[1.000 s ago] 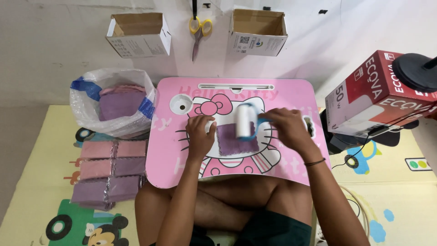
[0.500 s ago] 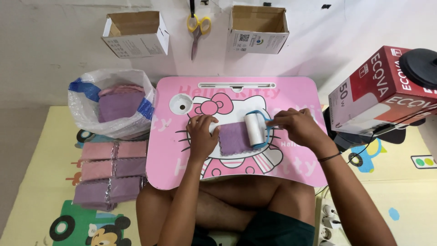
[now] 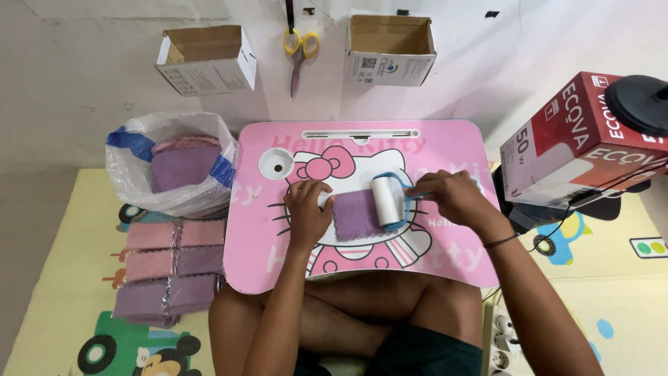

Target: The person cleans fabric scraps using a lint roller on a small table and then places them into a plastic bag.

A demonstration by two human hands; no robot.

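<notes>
Mid-frame, my left hand presses flat, fingers spread, on the purple cloth; right hand fingers clamped on the lint roller.

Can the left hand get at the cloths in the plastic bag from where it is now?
Probably yes. The left hand presses the purple cloth on the pink lap table; the plastic bag sits open-topped just off the table's left edge, with nothing between. It would have to let go of the cloth first.

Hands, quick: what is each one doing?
Left hand: open, pressing flat on the purple cloth.
Right hand: closed, holding the lint roller on the cloth.
</notes>
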